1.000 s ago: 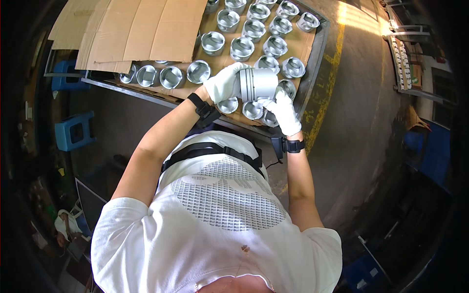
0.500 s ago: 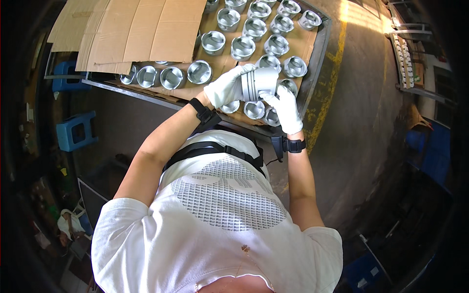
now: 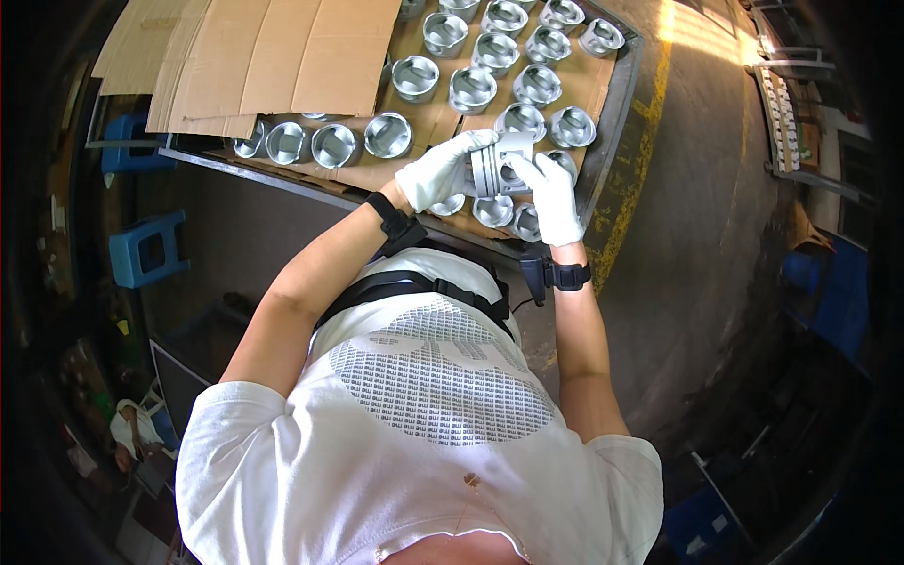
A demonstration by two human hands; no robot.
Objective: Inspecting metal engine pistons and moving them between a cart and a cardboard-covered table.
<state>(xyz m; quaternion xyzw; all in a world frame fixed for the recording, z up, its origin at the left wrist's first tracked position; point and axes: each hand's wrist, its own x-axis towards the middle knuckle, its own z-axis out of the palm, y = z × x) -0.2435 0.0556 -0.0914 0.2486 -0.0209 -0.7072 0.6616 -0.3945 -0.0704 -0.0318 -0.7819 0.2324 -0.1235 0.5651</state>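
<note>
A silver metal piston (image 3: 491, 173) with ring grooves lies on its side in the air between my hands, above the table's near right part. My left hand (image 3: 443, 170), in a white glove, wraps round its grooved end. The gloved fingers of my right hand (image 3: 554, 200) are closed on the other end, by the round pin hole in its side. Below and beyond stand several more pistons (image 3: 473, 89) in rows, their hollow ends facing up. Some of the nearest ones are partly hidden by my hands.
Brown cardboard sheets (image 3: 254, 56) cover the table's left part, over some pistons. A metal rim (image 3: 614, 122) edges the table. Blue stools (image 3: 148, 249) stand on the floor at left. A yellow line (image 3: 633, 179) runs along the floor at right.
The piston has been turned about its length, so its pin hole now faces up towards me. My right hand's fingers have shifted on it; my left hand stays round the grooved end.
</note>
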